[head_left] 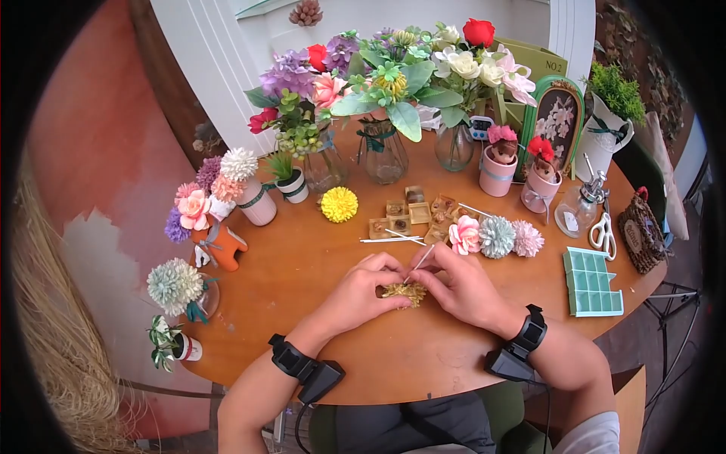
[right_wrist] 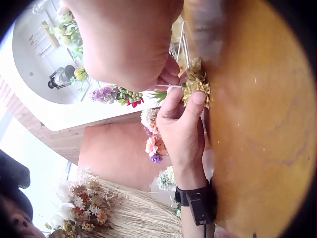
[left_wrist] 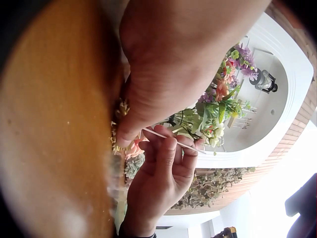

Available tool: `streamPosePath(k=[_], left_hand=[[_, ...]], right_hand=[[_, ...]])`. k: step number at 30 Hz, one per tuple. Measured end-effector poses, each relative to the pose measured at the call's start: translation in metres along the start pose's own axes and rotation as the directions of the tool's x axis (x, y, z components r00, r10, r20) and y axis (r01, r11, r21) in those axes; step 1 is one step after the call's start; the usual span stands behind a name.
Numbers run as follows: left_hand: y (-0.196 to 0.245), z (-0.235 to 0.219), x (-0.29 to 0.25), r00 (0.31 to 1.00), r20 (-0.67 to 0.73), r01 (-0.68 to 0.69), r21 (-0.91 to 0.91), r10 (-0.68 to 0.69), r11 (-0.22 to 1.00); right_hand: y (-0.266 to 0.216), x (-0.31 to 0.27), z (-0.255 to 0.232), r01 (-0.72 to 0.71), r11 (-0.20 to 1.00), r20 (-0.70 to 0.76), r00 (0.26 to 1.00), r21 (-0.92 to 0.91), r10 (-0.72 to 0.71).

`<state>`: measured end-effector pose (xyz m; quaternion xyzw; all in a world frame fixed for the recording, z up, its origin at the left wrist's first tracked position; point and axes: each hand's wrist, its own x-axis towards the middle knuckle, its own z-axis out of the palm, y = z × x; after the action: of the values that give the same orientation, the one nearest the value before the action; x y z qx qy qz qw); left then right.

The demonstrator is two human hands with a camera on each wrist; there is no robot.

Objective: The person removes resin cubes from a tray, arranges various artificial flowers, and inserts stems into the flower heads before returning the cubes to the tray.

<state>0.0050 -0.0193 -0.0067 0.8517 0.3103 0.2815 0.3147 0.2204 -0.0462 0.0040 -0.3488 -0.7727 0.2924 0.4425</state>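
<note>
My left hand point(head_left: 369, 293) holds a dull golden artificial flower head point(head_left: 409, 293) low over the wooden table point(head_left: 363, 363). Its thumb and fingers pinch the petals, as the right wrist view shows too. A thin white stick point(left_wrist: 173, 141) is pinched between the thumb and fingers of my right hand point(left_wrist: 161, 178). In the head view the stick slants, its lower end right at the top of the flower head. My left hand hides part of the petals in the left wrist view. Small amber square blocks point(head_left: 398, 225) and more white sticks point(head_left: 393, 239) lie just beyond my hands.
A yellow pompom flower point(head_left: 339, 204) lies left of the blocks; pink and pale blue blooms point(head_left: 497, 236) lie right. Glass vases point(head_left: 384, 160) of flowers stand behind. At right are scissors point(head_left: 603, 236), a spray bottle point(head_left: 581, 208) and a green compartment tray point(head_left: 592, 284).
</note>
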Motion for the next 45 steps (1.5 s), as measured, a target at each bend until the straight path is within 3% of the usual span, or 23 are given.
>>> streamPosePath(k=[9, 11, 18, 21, 23, 24, 26, 28, 30, 32, 33, 35, 37, 38, 39, 41, 43, 45], left_hand=[[0.001, 0.000, 0.000, 1.000, 0.010, 0.006, -0.001, -0.006, 1.000], [0.001, 0.000, 0.000, 1.000, 0.016, 0.018, -0.002, -0.018, 1.000], [-0.003, 0.000, -0.001, 1.000, 0.026, -0.006, 0.016, 0.006, 1.000], [-0.002, 0.001, -0.001, 1.000, 0.026, -0.018, 0.035, 0.017, 0.999], [-0.002, 0.000, -0.002, 1.000, 0.003, -0.007, 0.057, 0.007, 0.998], [-0.002, -0.002, -0.002, 0.999, -0.007, -0.033, 0.012, 0.033, 0.999], [-0.004, -0.005, -0.002, 0.996, -0.037, -0.079, -0.041, 0.077, 0.996], [0.000, -0.012, -0.001, 0.997, -0.062, -0.039, -0.055, 0.035, 0.998], [0.010, -0.019, -0.002, 0.989, -0.149, -0.006, -0.100, -0.009, 0.995], [0.011, -0.032, -0.004, 0.971, -0.237, 0.007, -0.022, -0.012, 1.000], [0.012, -0.040, -0.005, 0.950, -0.314, 0.022, 0.042, -0.007, 0.999], [0.015, -0.055, -0.009, 0.873, -0.486, 0.037, 0.119, 0.026, 0.992], [0.014, -0.068, -0.016, 0.705, -0.709, 0.015, 0.047, 0.023, 0.999], [0.022, -0.078, -0.021, 0.627, -0.778, 0.035, -0.040, -0.053, 0.999], [0.032, -0.090, -0.028, 0.543, -0.830, 0.044, -0.128, -0.131, 0.991], [0.046, -0.128, -0.046, 0.427, -0.895, 0.120, -0.085, -0.129, 0.989], [0.049, -0.177, -0.057, 0.289, -0.953, 0.111, -0.059, -0.089, 0.992], [0.050, -0.227, -0.071, 0.226, -0.971, 0.199, -0.038, -0.084, 0.979]], right_hand=[[0.001, 0.002, -0.002, -0.086, 0.996, 0.040, 0.995, -0.001, 0.086], [-0.001, 0.003, -0.003, 0.011, 0.995, 0.099, 0.995, -0.098, -0.001], [0.005, 0.005, -0.002, 0.094, 0.991, 0.105, 0.991, -0.097, -0.084], [0.004, 0.003, -0.001, 0.048, 0.994, 0.086, 0.995, -0.094, -0.040], [0.007, 0.003, 0.000, -0.192, 0.981, 0.020, 0.981, 0.028, 0.192], [0.009, 0.004, 0.001, -0.246, 0.968, -0.030, 0.968, 0.046, 0.247], [0.024, 0.005, 0.001, -0.257, 0.962, -0.042, 0.964, 0.089, 0.261], [0.020, 0.008, 0.004, -0.256, 0.959, -0.023, 0.965, 0.118, 0.261], [0.008, 0.008, 0.004, -0.361, 0.874, -0.063, 0.914, 0.326, 0.401], [0.010, 0.006, 0.002, -0.324, 0.915, -0.050, 0.937, 0.239, 0.345], [0.012, 0.006, 0.001, -0.293, 0.945, -0.041, 0.952, 0.147, 0.302], [0.016, 0.004, 0.002, -0.268, 0.950, -0.055, 0.959, 0.160, 0.279], [0.017, 0.004, 0.002, -0.268, 0.961, -0.034, 0.962, 0.069, 0.271], [0.018, 0.003, 0.003, -0.232, 0.972, -0.045, 0.971, 0.041, 0.234], [0.016, 0.005, 0.002, -0.225, 0.973, -0.049, 0.972, 0.049, 0.228], [0.013, 0.004, 0.002, -0.226, 0.973, -0.019, 0.974, 0.041, 0.227], [0.015, 0.004, 0.003, -0.217, 0.975, -0.022, 0.976, 0.039, 0.218], [0.015, 0.004, 0.005, -0.206, 0.978, -0.022, 0.978, 0.033, 0.207]])
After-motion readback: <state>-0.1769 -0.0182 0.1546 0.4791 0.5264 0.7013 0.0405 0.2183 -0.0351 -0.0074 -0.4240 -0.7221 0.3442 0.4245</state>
